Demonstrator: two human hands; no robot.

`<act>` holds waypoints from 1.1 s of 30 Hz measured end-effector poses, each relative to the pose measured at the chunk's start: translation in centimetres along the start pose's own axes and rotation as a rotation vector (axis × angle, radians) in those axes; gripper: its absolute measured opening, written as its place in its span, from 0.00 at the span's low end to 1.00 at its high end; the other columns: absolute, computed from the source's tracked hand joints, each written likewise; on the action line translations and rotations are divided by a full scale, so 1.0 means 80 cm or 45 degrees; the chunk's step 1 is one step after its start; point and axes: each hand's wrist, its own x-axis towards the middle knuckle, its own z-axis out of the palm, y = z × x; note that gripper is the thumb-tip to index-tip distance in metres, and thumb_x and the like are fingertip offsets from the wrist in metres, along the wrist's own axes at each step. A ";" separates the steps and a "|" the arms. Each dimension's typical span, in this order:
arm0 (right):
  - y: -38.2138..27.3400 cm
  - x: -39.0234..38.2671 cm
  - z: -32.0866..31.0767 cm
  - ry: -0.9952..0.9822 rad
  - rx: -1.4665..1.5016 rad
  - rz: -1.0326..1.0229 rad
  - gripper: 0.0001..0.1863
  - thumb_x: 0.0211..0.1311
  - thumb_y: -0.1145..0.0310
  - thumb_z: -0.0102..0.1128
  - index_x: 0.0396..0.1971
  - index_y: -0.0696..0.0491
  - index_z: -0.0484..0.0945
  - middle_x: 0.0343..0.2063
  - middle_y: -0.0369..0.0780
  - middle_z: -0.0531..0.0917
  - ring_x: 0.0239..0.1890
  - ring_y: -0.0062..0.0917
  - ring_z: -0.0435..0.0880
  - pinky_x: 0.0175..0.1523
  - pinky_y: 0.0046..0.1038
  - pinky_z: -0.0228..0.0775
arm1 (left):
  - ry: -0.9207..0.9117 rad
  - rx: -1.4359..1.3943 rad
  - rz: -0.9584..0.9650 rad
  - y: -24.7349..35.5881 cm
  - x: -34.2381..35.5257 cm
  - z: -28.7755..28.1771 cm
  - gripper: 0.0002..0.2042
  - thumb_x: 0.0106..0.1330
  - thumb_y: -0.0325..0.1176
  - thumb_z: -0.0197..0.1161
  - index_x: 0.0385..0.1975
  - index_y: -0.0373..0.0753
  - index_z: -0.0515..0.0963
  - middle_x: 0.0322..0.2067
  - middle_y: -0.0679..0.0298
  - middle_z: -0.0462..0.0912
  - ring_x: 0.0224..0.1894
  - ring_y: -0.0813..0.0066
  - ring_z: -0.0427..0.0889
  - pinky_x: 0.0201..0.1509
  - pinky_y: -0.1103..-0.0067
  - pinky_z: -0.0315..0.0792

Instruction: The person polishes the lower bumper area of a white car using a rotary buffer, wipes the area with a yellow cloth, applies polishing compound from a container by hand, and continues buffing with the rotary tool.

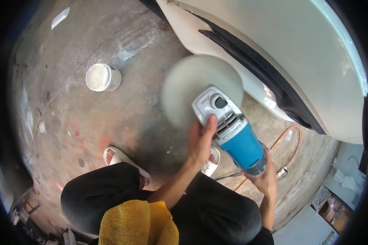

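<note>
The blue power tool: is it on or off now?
Apparently on: the round pad of the power tool is blurred, its body sharp.

One bare left hand and one bare right hand are appearing together with one blue-and-silver handheld power polisher, one pale round blurred disc, two dark fabric trouser legs, two white open-toed sandals and one white cylindrical plastic bucket

From your head, the left fisheye camera looks steeply down over your black trousers, with your left hand and right hand near and the concrete floor farther below.
</note>
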 end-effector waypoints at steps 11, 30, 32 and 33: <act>-0.028 -0.024 -0.034 0.029 -0.072 0.010 0.56 0.28 0.62 0.83 0.61 0.59 0.57 0.45 0.53 0.80 0.51 0.43 0.79 0.55 0.37 0.69 | -0.168 -0.064 0.026 0.013 0.004 0.021 0.22 0.70 0.45 0.52 0.48 0.28 0.69 0.43 0.60 0.77 0.44 0.79 0.73 0.48 0.80 0.67; 0.023 0.033 0.039 -0.031 0.317 -0.075 0.54 0.32 0.70 0.81 0.62 0.59 0.56 0.53 0.51 0.74 0.56 0.38 0.74 0.59 0.34 0.65 | -0.029 0.187 0.264 0.018 0.021 0.009 0.19 0.69 0.40 0.55 0.49 0.29 0.69 0.41 0.61 0.77 0.41 0.80 0.74 0.47 0.81 0.68; 0.022 0.038 0.044 -0.007 0.319 -0.077 0.54 0.32 0.70 0.81 0.62 0.59 0.56 0.53 0.51 0.74 0.57 0.38 0.74 0.59 0.35 0.65 | -0.054 0.170 0.347 0.018 0.028 0.009 0.19 0.69 0.40 0.55 0.48 0.29 0.69 0.41 0.61 0.77 0.41 0.80 0.74 0.47 0.81 0.69; 0.018 0.043 0.049 -0.006 0.336 -0.092 0.54 0.32 0.69 0.81 0.62 0.59 0.56 0.53 0.50 0.74 0.57 0.38 0.74 0.60 0.35 0.64 | -0.050 0.175 0.344 0.020 0.026 0.005 0.19 0.69 0.40 0.55 0.48 0.29 0.69 0.41 0.61 0.77 0.41 0.80 0.74 0.47 0.81 0.69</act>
